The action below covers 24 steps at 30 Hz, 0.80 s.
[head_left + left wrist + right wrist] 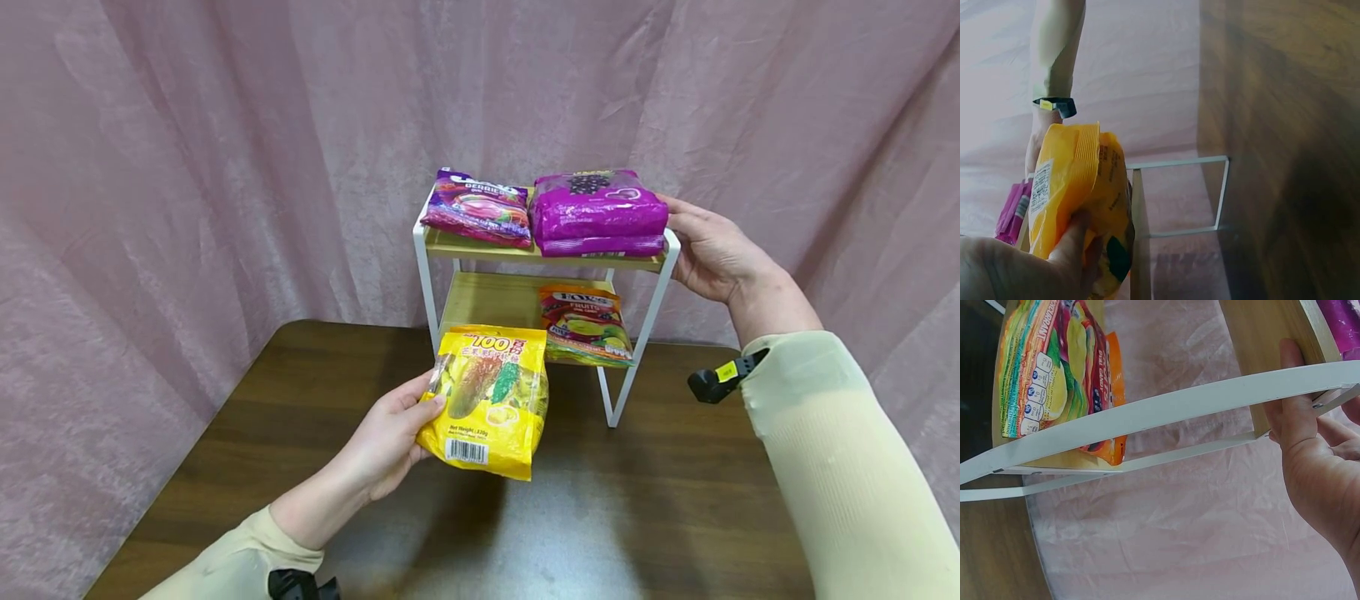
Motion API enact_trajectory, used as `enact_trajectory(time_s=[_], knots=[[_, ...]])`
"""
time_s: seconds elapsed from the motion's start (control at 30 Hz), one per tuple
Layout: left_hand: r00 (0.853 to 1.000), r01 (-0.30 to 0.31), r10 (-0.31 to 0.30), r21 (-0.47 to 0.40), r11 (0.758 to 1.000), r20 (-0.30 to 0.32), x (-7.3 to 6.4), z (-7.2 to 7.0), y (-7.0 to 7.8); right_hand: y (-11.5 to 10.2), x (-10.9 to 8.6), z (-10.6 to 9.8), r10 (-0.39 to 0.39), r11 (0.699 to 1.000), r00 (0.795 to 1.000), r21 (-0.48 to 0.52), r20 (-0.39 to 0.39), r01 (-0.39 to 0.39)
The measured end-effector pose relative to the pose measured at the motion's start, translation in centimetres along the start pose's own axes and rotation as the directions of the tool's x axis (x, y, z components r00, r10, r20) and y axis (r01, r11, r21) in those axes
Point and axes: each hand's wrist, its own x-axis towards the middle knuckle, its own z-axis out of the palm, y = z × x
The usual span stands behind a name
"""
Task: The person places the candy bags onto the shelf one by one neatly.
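My left hand (390,429) grips a yellow candy bag (491,400) by its left side, thumb on the printed front. The bag is held up in front of the lower board of a small two-tier shelf (491,296) with white metal legs. At the shelf's top right end, my right hand (712,250) holds the edge of the upper board. In the right wrist view its thumb reaches under that board, with fingers on the other side of the white frame (1191,403). Right beside those fingers lies a magenta grape candy bag (592,217).
A purple berries candy bag (480,208) lies on the upper board's left half. On the lower board's right side sits an orange-red fruit candy bag (585,325). The shelf stands on a dark wooden table (300,467), with a pink curtain (300,167) behind.
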Motion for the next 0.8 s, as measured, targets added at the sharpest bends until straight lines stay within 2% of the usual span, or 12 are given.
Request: enact_trajectory(time_s=[0.2, 0.47, 0.6, 0.8], knots=[[0.999, -0.023, 0.023, -0.011, 1.000, -0.050, 1.1, 0.5, 0.2, 0.1, 0.1, -0.1, 0.001, 1.000, 1.000, 0.014, 0.014, -0.001], [0.995, -0.074, 0.071, -0.038, 0.997, -0.070, 2.5, 0.8, 0.8, -0.1, 0.0, -0.1, 0.009, 1.000, 1.000, 0.020, 0.003, -0.009], [0.994, -0.077, 0.073, -0.046, 0.996, -0.084, 3.2, 1.0, 0.7, -0.1, -0.1, -0.1, 0.010, 1.000, 1.000, 0.023, 0.008, -0.010], [0.991, -0.054, 0.042, -0.087, 0.995, -0.125, 4.0, 0.9, 0.3, -0.1, -0.1, 0.0, 0.017, 0.999, 1.000, 0.038, 0.018, -0.017]])
